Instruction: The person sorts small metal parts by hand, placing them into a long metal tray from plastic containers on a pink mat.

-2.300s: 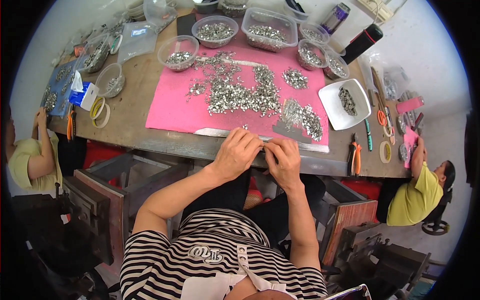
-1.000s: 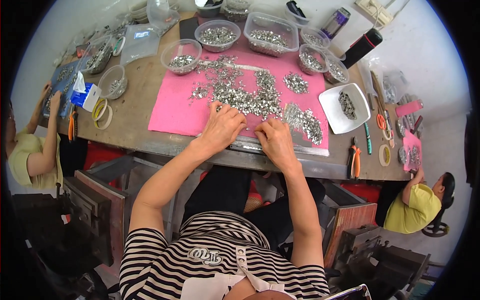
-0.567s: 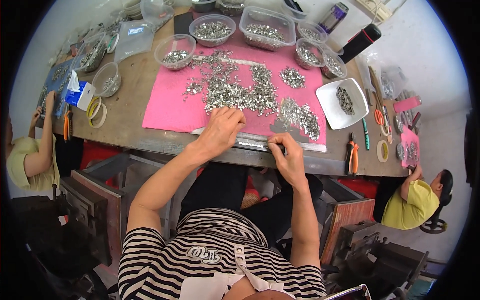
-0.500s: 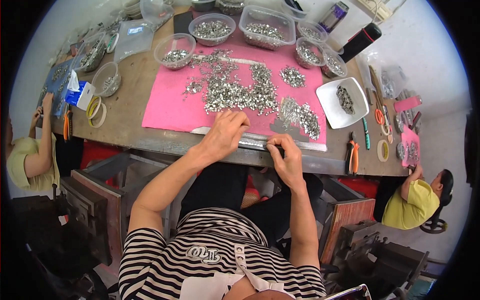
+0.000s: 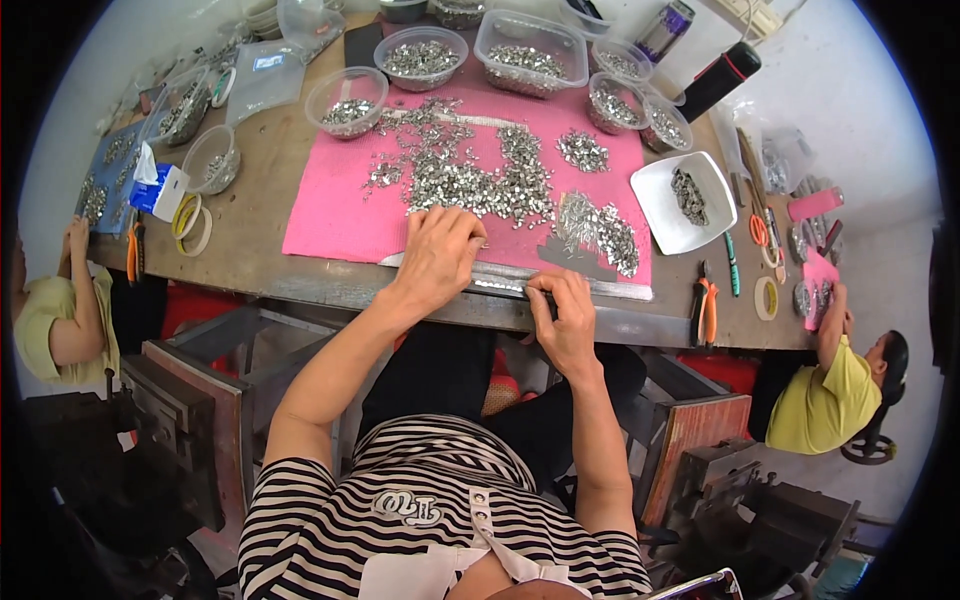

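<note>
Change: since half a second ago I see my left hand (image 5: pixel 440 250) has crept slightly right along the metal strip (image 5: pixel 560 288), while my right hand (image 5: pixel 565 318) has stayed at the near table edge; the small parts seem to be getting lined up along the strip.
Right grip: fingers pinched nearly closed on the strip's near edge.
Left grip: curled, fingertips down at the strip's left end; whether it holds a piece, I cannot tell.
Farther: loose silver parts (image 5: pixel 470 180) scattered on the pink mat (image 5: pixel 330 200).
Farthest: clear bowls (image 5: pixel 420 55) of parts.
</note>
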A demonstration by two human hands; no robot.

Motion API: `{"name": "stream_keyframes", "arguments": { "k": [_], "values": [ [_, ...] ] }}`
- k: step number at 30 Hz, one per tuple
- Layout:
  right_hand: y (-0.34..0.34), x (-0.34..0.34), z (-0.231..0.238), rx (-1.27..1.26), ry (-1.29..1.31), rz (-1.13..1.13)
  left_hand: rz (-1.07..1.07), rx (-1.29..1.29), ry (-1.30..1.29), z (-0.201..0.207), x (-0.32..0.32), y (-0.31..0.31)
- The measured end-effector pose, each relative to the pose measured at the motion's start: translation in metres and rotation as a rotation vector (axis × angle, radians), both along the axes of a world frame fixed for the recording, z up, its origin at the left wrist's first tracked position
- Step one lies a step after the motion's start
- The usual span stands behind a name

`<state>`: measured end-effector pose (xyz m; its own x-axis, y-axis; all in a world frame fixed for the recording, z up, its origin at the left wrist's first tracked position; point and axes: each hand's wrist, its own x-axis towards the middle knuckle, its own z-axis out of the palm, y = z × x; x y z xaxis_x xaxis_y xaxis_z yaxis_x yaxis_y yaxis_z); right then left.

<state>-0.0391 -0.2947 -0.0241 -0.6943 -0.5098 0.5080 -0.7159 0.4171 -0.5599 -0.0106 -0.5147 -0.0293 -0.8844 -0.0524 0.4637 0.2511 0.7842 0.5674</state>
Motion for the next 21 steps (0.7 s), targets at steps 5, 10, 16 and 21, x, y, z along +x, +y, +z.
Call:
{"name": "stream_keyframes", "arguments": {
  "k": [5,10,16,21],
  "values": [
    [0.0,-0.003,0.003,0.051,0.089,0.01,0.021,-0.044,-0.101,-0.005,-0.011,-0.008],
    [-0.009,-0.005,0.012,0.056,0.095,0.089,0.077,-0.056,-0.058,-0.006,-0.005,-0.012],
    [0.006,-0.006,0.01,0.246,0.195,0.078,0.008,-0.007,0.178,-0.021,0.017,0.02],
    [-0.004,0.004,0.01,0.296,0.307,0.058,0.01,0.072,0.212,-0.03,0.043,0.029]
  ]
}}
